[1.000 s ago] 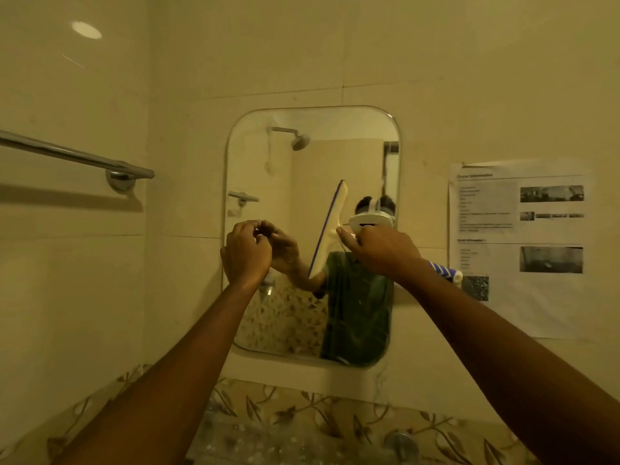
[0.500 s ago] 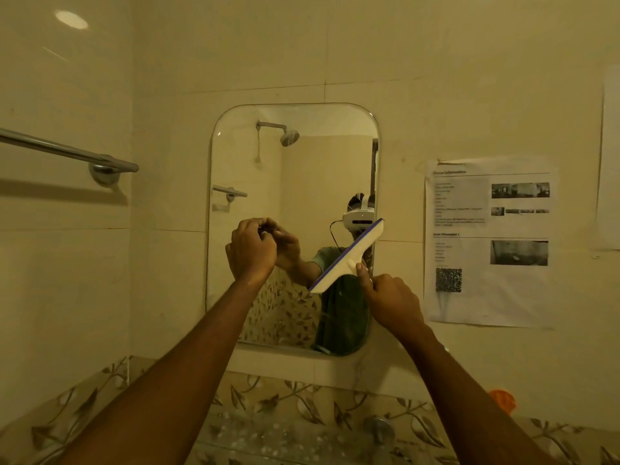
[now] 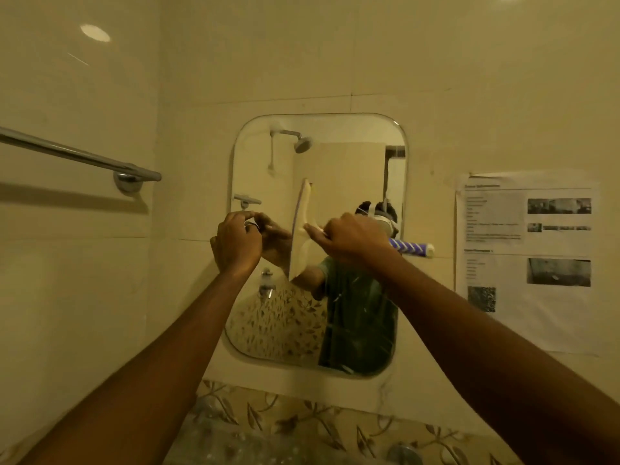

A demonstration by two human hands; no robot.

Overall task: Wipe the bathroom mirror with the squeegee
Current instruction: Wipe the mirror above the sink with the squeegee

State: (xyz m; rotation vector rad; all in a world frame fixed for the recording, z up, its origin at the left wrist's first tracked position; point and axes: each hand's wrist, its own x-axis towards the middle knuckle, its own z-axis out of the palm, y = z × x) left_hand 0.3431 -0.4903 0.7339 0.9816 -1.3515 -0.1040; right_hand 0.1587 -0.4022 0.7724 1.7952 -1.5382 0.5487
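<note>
The rounded rectangular mirror (image 3: 349,162) hangs on the tiled wall straight ahead. My right hand (image 3: 355,238) grips the handle of the white squeegee (image 3: 302,229), whose blade stands nearly upright against the glass at mid-height, left of centre. The blue-and-white striped handle end (image 3: 411,247) sticks out to the right of my fist. My left hand (image 3: 236,243) is raised at the mirror's left edge, fingers curled together and touching the glass; I cannot tell whether it holds anything small.
A chrome towel bar (image 3: 77,156) runs along the left wall. A printed paper sheet (image 3: 526,260) is stuck to the wall right of the mirror. Below the mirror runs a leaf-patterned tile band (image 3: 302,421) with a chrome fitting (image 3: 404,454).
My right hand has risen and turned the squeegee from a slanted position low on the glass to nearly upright at mid-height. The left hand has stayed at the mirror's left edge.
</note>
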